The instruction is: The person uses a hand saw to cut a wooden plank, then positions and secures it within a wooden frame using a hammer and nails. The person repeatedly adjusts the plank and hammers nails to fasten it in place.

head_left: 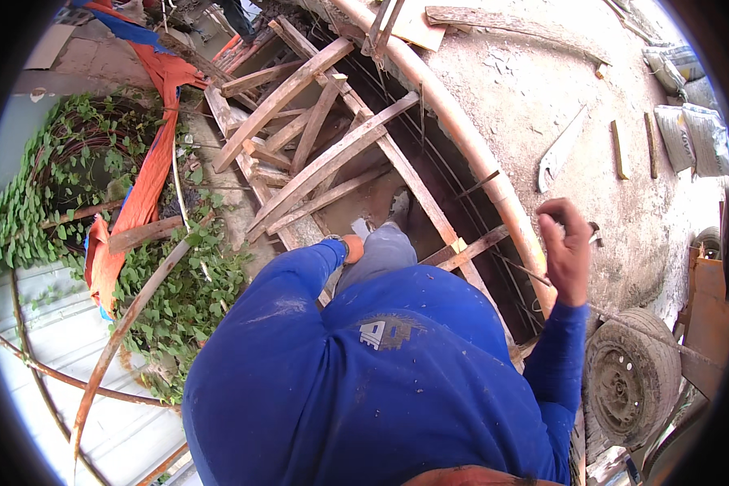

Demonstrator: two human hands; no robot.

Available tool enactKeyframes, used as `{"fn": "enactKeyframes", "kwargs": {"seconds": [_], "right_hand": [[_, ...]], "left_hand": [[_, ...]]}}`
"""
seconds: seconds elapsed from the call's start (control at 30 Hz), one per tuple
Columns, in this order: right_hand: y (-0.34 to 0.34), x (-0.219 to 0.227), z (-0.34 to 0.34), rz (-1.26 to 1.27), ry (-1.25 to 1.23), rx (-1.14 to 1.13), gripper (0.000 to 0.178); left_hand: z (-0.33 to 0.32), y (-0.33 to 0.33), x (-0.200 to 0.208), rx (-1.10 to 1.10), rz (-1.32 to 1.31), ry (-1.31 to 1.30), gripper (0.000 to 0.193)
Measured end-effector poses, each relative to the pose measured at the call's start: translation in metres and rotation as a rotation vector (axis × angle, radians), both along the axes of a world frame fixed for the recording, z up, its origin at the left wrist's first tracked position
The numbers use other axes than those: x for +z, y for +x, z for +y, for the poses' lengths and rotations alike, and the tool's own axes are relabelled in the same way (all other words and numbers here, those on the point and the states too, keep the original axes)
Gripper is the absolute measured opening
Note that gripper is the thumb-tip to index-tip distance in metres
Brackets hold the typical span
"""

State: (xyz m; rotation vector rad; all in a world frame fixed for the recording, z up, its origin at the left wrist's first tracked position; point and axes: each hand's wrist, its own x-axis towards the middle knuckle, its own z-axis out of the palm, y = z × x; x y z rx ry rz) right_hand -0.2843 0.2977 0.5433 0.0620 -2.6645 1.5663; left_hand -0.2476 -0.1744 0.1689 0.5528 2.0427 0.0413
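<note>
My left hand (353,249) is low beside my grey trouser leg (381,255), close to the knee. Its fingers are mostly hidden, so its grip does not show. A small pale piece (361,228) lies just beyond it. My right hand (569,251) is raised near the orange pipe (494,194), its fingers curled. Something dark (595,233) sticks out beside that hand; whether the hand holds it is unclear. Ahead of me, a frame of rough wooden beams (332,154) spans a sunken opening, and my foot (399,202) stands down among the timbers.
A handsaw (561,154) and short wood strips (620,150) lie on the concrete at right, near stacked sacks (701,134). A muddy wheel (632,377) stands at lower right. Reinforcing bars line the dark trench (454,174). Leafy vines (182,312) and an orange tarp (162,121) are at left.
</note>
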Motion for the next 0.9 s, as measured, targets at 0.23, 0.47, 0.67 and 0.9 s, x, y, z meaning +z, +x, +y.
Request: {"fn": "enactKeyframes", "kwargs": {"seconds": [0.23, 0.47, 0.67, 0.9], "right_hand": [[0.093, -0.210, -0.017, -0.670, 0.146, 0.135, 0.026], [0.126, -0.259, 0.001, -0.810, -0.027, -0.168, 0.022], [0.146, -0.282, 0.035, -0.748, -0.153, -0.423, 0.016], [0.170, -0.301, 0.013, -0.828, -0.169, -0.370, 0.018]], "left_hand": [[0.000, -0.023, 0.002, 0.120, -0.069, -0.036, 0.030], [0.006, -0.054, 0.002, 0.064, -0.151, -0.104, 0.037], [0.017, -0.064, 0.015, 0.074, -0.151, -0.063, 0.037], [0.007, -0.050, -0.001, 0.139, -0.106, -0.028, 0.031]]}}
